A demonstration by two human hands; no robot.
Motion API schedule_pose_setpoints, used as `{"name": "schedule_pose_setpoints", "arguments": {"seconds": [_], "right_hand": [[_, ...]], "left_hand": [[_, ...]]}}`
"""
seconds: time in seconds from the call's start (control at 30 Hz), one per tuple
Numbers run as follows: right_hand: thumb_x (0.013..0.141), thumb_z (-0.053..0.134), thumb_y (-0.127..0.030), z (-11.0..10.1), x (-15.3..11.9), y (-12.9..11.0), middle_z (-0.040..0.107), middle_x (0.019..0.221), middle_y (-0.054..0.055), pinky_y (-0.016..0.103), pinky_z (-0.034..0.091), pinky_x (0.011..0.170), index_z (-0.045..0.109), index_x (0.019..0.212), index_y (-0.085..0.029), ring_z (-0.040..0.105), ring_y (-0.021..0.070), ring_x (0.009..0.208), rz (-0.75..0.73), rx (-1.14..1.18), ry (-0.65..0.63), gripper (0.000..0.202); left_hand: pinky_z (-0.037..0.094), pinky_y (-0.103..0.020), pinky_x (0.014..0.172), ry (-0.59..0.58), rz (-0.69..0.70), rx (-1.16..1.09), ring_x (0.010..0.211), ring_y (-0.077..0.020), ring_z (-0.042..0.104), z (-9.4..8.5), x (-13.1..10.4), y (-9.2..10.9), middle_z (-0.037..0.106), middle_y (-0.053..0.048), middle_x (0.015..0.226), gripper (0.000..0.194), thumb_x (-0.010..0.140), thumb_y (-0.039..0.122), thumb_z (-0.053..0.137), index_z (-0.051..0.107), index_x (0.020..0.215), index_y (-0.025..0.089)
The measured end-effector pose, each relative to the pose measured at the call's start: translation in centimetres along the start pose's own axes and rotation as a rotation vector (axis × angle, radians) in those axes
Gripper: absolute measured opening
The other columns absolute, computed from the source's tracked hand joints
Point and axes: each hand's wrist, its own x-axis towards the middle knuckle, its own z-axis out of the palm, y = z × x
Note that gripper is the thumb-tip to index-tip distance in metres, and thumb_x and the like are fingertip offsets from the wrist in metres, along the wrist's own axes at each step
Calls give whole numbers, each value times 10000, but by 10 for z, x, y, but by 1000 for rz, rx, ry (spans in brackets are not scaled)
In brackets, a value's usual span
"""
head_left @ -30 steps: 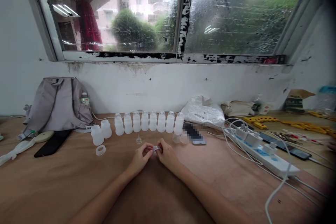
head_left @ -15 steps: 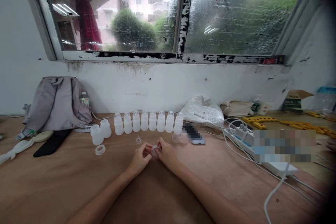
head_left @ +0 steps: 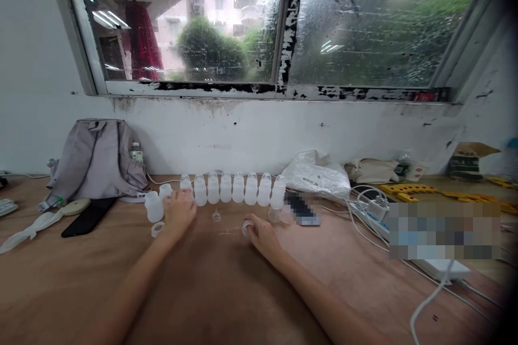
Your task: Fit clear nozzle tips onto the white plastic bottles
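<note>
The right hand (head_left: 259, 234) is pinching a ring (head_left: 246, 227) between curled fingers, just above or on the tabletop (head_left: 218, 285) in front of the person; whether a teat is sitting inside that ring is too small to tell. The left hand (head_left: 178, 213) is hanging palm down by the left end of the row, its fingers looking loosely spread. It is partly hiding the rear one of two uncapped bottles (head_left: 154, 208) and the first of the row (blur is leaving any contact there unclear), and I am seeing nothing held in it.

As for progress, eight capped bottles (head_left: 226, 188) are standing upright in a line, each wearing a clear dome, so these are looking complete. The uncapped pair is standing to their left and is seeming unfinished. Loose parts are matching that count: a spare ring (head_left: 157, 229) is lying just in front of the pair, a single teat (head_left: 216, 216) is sitting before the row, and two clear caps (head_left: 274, 215) are resting at its right end, near a phone (head_left: 303, 209). Farther left, a backpack (head_left: 95, 156) is leaning against the wall.
</note>
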Motion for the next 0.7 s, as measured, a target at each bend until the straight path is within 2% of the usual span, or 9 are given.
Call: {"name": "schedule_pose_setpoints", "arguments": {"seconds": [0.07, 0.17, 0.23, 0.3, 0.43, 0.53, 0.63, 0.7], "right_hand": [[764, 355, -93, 0, -1, -1, 631, 922, 42, 264, 387, 734, 534, 955, -212, 573, 177, 854, -21, 20, -9, 288], [742, 340, -55, 4, -2, -1, 624, 934, 45, 264, 392, 740, 524, 954, -208, 571, 171, 850, -29, 50, -22, 320], [728, 337, -46, 5, -2, -1, 617, 906, 44, 263, 395, 731, 517, 923, -201, 567, 167, 828, -22, 75, -11, 307], [721, 340, -53, 5, -2, -2, 609, 857, 40, 266, 399, 713, 511, 900, -193, 564, 167, 801, -1, 105, 11, 285], [712, 373, -95, 3, -1, -4, 605, 845, 33, 273, 411, 698, 523, 922, -187, 562, 167, 778, 67, 230, 27, 274], [731, 420, -168, 5, 1, -3, 605, 911, 33, 277, 435, 680, 531, 996, -203, 567, 167, 783, 152, 431, 5, 289], [716, 500, -244, 9, 4, -2, 593, 993, 37, 272, 456, 644, 505, 1100, -224, 581, 168, 789, 269, 746, -60, 384], [723, 520, -303, 9, 5, -3, 590, 1014, 46, 264, 461, 609, 493, 1133, -225, 594, 168, 779, 362, 967, -88, 419]], "left_hand": [[249, -555, 862, 62, -105, 155, 1063, -357, 406, 2, 13, -28, 512, -214, 1126, 353, 773, 248, 412, 528, 1061, 81], [234, -566, 858, 57, -145, 254, 1106, -355, 357, 8, 22, -58, 506, -206, 1133, 315, 772, 240, 418, 544, 1023, 96], [211, -570, 872, 39, -125, 259, 1126, -347, 338, 12, 22, -66, 510, -182, 1140, 264, 774, 233, 427, 574, 968, 132], [179, -565, 898, 43, -80, 229, 1144, -334, 327, 14, 21, -66, 506, -156, 1157, 220, 779, 224, 427, 599, 902, 161], [177, -523, 934, 143, -30, 117, 1154, -312, 329, 3, 16, -48, 498, -127, 1162, 195, 798, 225, 412, 594, 849, 175], [291, -430, 905, 205, 20, -85, 1057, -264, 425, -14, 6, -21, 507, -112, 1102, 181, 817, 225, 383, 548, 871, 173], [367, -339, 865, 142, 171, -398, 970, -197, 483, -23, -15, 11, 485, -83, 1068, 129, 828, 207, 359, 482, 860, 187], [386, -314, 854, 19, 270, -547, 946, -178, 494, -22, -31, 31, 481, -69, 1016, 108, 834, 192, 350, 453, 865, 197]]}}
